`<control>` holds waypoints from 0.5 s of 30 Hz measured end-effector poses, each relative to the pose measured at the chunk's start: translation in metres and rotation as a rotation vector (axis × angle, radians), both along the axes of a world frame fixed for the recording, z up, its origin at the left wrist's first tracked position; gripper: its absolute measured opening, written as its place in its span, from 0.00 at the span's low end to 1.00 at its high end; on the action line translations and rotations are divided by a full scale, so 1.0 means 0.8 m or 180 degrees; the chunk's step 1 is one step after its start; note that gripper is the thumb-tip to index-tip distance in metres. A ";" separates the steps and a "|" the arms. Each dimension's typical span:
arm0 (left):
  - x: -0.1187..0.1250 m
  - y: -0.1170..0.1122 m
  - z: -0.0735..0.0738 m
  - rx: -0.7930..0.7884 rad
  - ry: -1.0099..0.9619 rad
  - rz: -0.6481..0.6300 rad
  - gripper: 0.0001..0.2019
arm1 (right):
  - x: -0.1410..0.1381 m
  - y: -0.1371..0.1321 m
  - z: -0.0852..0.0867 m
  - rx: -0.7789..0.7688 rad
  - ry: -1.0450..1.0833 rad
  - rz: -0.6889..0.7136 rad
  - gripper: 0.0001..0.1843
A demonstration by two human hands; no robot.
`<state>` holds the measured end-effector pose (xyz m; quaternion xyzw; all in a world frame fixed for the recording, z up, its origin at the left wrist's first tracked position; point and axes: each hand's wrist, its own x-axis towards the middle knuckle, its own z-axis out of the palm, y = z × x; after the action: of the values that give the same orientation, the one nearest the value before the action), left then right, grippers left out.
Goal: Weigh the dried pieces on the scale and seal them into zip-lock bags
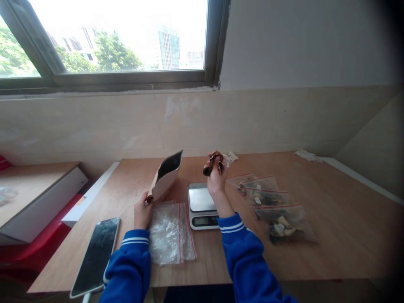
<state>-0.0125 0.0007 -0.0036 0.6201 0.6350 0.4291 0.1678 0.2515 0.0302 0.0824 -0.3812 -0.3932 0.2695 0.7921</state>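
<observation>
My left hand [143, 211] is closed on the lower edge of a brown paper pouch [166, 183], which tilts with its dark-lined mouth gaping open. Raised above the far part of the kitchen scale [201, 198], my right hand [217, 179] grips several dark brown, curled dried pieces [216, 160]. They look like dried peel, but I cannot tell the exact kind. The scale's display is too dim to read, and my right forearm covers its right side. Flat clear zip bags [167, 235] with red seal lines lie in a stack beside the scale, below the pouch.
To the right lie several zip bags [285, 227] holding dark and cream-coloured pieces. A phone or tablet [96, 254] with a cable lies at the left. Crumpled white material [231, 158] sits at the back edge. A red stool [47, 244] stands left of the wooden table [341, 235].
</observation>
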 end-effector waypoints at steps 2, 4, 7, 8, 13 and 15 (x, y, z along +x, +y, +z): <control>0.000 0.001 -0.001 -0.0060 0.0046 0.0109 0.18 | 0.019 -0.005 -0.029 -0.0297 -0.0165 -0.0259 0.16; 0.000 0.001 -0.001 -0.0101 0.0104 0.0231 0.21 | 0.033 -0.016 -0.055 -0.0495 -0.0774 -0.0262 0.12; 0.001 0.000 0.000 -0.0160 0.0146 0.0300 0.23 | 0.043 -0.032 -0.079 -0.0457 -0.1900 0.0097 0.13; 0.001 0.000 0.001 -0.0175 0.0144 0.0302 0.24 | 0.044 -0.035 -0.083 -0.0421 -0.2177 0.0226 0.15; 0.001 0.000 0.003 -0.0197 0.0202 0.0259 0.24 | 0.047 -0.041 -0.087 -0.0669 -0.2968 0.0464 0.15; 0.001 0.000 0.003 -0.0187 0.0284 0.0269 0.24 | 0.051 -0.042 -0.083 -0.0826 -0.3168 0.0425 0.16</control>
<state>-0.0118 0.0005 -0.0016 0.6061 0.6797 0.3889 0.1393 0.2920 -0.0034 0.0160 -0.5324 -0.7092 0.1521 0.4364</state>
